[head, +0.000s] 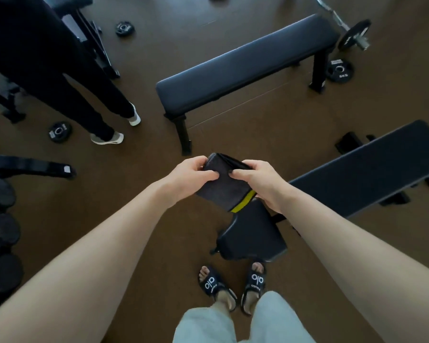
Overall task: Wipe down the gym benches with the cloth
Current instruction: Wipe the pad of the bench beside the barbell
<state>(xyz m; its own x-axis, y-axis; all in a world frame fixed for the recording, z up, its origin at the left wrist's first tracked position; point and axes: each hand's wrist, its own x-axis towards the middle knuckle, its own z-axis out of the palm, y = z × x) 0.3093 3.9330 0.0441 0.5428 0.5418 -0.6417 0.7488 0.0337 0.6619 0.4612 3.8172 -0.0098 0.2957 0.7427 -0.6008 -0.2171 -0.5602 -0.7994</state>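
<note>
A folded dark grey cloth (pixel 224 188) with a yellow edge stripe hangs in the air in front of me. My left hand (pixel 190 175) grips its left side, thumb on top. My right hand (pixel 256 180) grips its right side, thumb on top too. A flat black padded bench (pixel 245 68) stands ahead on the brown floor. A second black bench (pixel 372 169) runs from the right edge toward me, and its separate seat pad (pixel 252 233) sits just below my hands, close to my feet.
Another person's legs (pixel 84 90) in dark trousers stand at the left. Weight plates (pixel 59 131) (pixel 339 70) lie on the floor. A loaded barbell (pixel 352 33) rests at the top right. Black equipment frames (pixel 30 167) and stacked dark discs (pixel 0 224) fill the left edge.
</note>
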